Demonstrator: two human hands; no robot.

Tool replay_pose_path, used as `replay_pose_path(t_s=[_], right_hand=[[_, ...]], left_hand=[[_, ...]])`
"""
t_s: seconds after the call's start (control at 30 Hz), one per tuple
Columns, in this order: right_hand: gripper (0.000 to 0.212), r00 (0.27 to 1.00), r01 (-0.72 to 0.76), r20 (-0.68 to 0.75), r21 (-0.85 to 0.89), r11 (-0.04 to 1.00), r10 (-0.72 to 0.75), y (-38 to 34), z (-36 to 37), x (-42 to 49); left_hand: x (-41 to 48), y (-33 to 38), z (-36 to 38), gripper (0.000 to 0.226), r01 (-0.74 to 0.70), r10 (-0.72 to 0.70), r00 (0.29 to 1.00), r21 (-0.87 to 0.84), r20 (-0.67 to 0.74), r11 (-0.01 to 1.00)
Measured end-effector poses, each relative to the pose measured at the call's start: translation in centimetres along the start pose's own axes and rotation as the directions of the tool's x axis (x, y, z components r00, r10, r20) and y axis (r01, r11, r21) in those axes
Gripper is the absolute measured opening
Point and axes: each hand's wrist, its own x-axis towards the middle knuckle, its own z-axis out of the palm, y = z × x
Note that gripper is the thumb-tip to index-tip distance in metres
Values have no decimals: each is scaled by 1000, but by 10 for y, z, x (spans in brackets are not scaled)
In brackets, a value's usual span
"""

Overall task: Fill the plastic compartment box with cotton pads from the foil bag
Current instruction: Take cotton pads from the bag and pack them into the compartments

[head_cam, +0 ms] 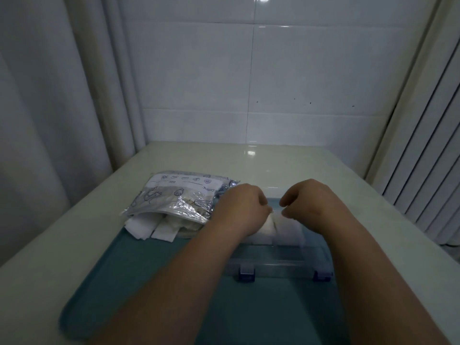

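Observation:
A clear plastic compartment box (pixel 278 260) with blue latches lies on a teal tray (pixel 139 275). White cotton pads (pixel 286 230) fill its far compartments. My left hand (pixel 239 207) and my right hand (pixel 311 202) hover side by side over the box, fingers curled, both pinching the top of the white pads between them. The foil bag (pixel 179 197), printed with blue drawings, lies left of the box with its mouth towards me. More white pads (pixel 149 227) spill out of it onto the tray's edge.
The tray sits on a pale glossy counter (pixel 249 158) against a tiled wall. A curtain (pixel 49 95) hangs on the left and a ribbed panel (pixel 428 158) stands on the right.

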Motion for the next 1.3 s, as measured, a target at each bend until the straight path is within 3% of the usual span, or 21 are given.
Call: replay_pose_path(t_s=[0.3,0.5,0.63,0.8,0.9,1.03,1.17,1.3], right_hand=[[22,979,179,-130,176,968,-157,-23,16,-13],[26,961,276,-89,186,943,-263,-47,31,-27],[27,938,346,-49,145,927,-343,-58,40,-34],[25,858,512,20,60,857,-514,-66,46,-38],[28,834,550,93,-51,834,-544,-68,51,-39],[36,821,569,173,-166,805,-544,-67,60,-34],[37,814,578,174,-146,803,-554,-69,64,-32],[36,810,581,135,-44,813,-571,-66,66,-29]], left_hand=[[-28,-40,-45,4,-29,-14,983,-229,-183,973],[-49,-76,-70,20,105,-152,958,-194,-243,975],[-66,-95,-83,38,204,-231,947,-140,-222,969],[-75,-103,-81,36,298,-292,948,27,-130,954],[-78,-103,-73,29,283,-270,957,141,-109,949],[-78,-106,-62,37,217,-200,975,227,-95,950],[-75,-109,-54,36,123,-81,981,245,-177,962],[-76,-106,-47,27,121,-59,967,242,-249,963]])
